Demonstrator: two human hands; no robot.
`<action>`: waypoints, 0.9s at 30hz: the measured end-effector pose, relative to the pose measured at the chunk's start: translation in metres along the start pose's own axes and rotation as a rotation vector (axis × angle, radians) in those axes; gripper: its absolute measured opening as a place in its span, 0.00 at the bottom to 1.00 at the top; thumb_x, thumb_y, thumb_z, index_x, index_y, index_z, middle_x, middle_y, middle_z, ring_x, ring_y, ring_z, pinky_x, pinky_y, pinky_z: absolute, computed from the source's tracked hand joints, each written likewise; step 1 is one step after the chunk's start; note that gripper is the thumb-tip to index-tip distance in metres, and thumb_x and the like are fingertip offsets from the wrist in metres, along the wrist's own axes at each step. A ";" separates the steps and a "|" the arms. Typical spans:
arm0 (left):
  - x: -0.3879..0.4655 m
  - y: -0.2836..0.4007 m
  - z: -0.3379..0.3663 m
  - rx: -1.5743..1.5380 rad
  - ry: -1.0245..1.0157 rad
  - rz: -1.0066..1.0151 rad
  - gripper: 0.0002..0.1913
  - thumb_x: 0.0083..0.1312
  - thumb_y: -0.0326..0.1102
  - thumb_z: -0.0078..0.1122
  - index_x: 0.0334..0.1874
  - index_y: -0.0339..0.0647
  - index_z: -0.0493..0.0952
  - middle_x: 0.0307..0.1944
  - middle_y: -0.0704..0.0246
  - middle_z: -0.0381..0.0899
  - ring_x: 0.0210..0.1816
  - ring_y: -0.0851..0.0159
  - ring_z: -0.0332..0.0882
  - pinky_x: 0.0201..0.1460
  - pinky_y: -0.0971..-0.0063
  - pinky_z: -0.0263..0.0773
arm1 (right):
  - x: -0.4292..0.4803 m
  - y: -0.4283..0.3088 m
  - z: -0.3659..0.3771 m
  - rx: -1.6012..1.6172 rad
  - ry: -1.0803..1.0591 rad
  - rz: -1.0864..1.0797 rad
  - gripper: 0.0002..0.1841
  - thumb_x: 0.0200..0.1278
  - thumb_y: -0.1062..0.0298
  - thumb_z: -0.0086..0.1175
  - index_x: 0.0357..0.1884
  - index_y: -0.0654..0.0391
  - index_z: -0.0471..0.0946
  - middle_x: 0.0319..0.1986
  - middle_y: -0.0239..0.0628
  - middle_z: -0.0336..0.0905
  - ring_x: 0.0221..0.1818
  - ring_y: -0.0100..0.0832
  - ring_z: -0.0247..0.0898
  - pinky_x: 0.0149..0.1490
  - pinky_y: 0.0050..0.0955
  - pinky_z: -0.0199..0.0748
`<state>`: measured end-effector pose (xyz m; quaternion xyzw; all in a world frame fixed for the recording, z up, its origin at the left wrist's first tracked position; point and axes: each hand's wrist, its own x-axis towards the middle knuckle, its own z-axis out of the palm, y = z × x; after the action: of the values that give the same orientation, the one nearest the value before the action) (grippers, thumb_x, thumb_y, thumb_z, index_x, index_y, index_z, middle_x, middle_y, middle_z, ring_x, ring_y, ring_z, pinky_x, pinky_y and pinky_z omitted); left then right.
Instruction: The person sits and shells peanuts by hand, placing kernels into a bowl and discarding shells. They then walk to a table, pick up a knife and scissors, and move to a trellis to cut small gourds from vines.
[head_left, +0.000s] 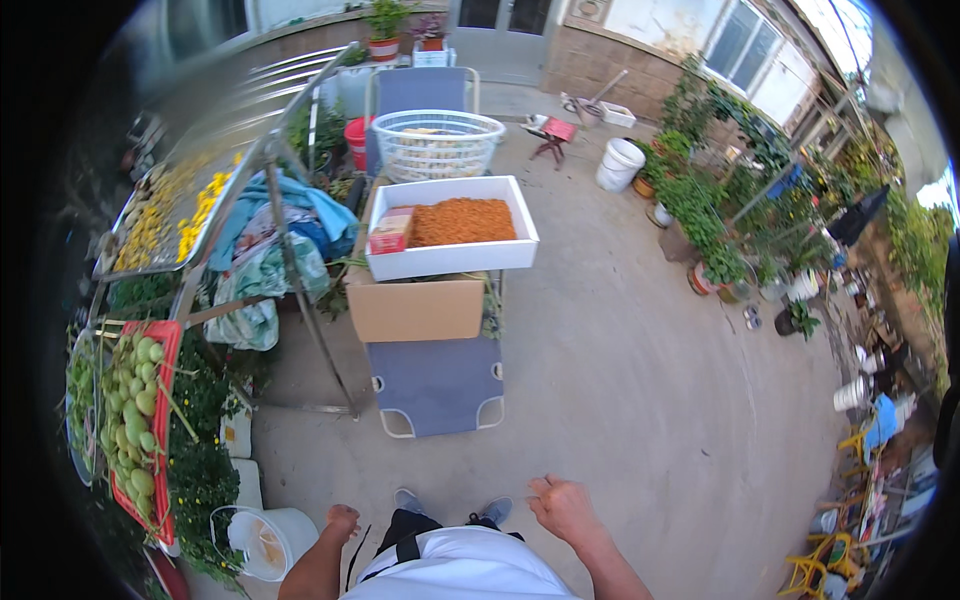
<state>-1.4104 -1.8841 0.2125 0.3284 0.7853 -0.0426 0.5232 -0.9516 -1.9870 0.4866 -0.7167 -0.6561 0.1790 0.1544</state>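
Note:
My left hand (343, 520) hangs low beside my body, near a white plastic bucket (296, 540) with a wire handle; its fingers are curled and partly hidden. My right hand (559, 508) hovers over the concrete, fingers loosely bent and a little apart, with nothing seen in it. Ahead stands a blue folding cot (435, 382). On it rest a cardboard box (416, 310) and a white foam box (457, 261) holding orange-brown dried material (461, 223) and a small red-and-cream carton (391, 230). Behind them is a white plastic laundry basket (439, 150) with pale contents.
At left, a metal rack (279, 202) holds yellow flowers (202, 214) on a tray; cloths (262, 277) hang below. A red crate (172, 352) carries green round fruit (136, 420). Potted plants (690, 199), a white bucket (619, 165) and a red folding stool (556, 131) stand to the right.

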 end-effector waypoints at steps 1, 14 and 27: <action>-0.005 0.011 0.012 0.050 -0.025 -0.007 0.10 0.64 0.30 0.59 0.44 0.33 0.81 0.35 0.58 0.84 0.28 0.59 0.85 0.21 0.66 0.78 | -0.013 0.019 -0.001 -0.008 -0.014 0.070 0.09 0.56 0.65 0.60 0.37 0.56 0.78 0.27 0.44 0.76 0.29 0.49 0.77 0.34 0.46 0.75; -0.032 0.160 0.186 0.174 -0.259 0.295 0.13 0.64 0.29 0.54 0.49 0.30 0.75 0.37 0.57 0.76 0.30 0.53 0.85 0.18 0.65 0.77 | -0.190 0.206 0.037 0.086 -0.022 0.594 0.06 0.52 0.67 0.53 0.27 0.59 0.78 0.27 0.50 0.80 0.36 0.52 0.78 0.41 0.51 0.76; 0.093 0.268 0.257 0.531 -0.515 0.354 0.16 0.65 0.41 0.57 0.45 0.35 0.78 0.37 0.50 0.80 0.38 0.46 0.79 0.36 0.51 0.73 | -0.258 0.300 0.025 0.149 0.103 0.897 0.07 0.53 0.68 0.53 0.24 0.61 0.76 0.27 0.51 0.80 0.36 0.55 0.78 0.41 0.53 0.75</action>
<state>-1.0781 -1.7366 0.0921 0.5607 0.5218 -0.2340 0.5989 -0.7168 -2.2712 0.3417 -0.9249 -0.2576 0.2390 0.1449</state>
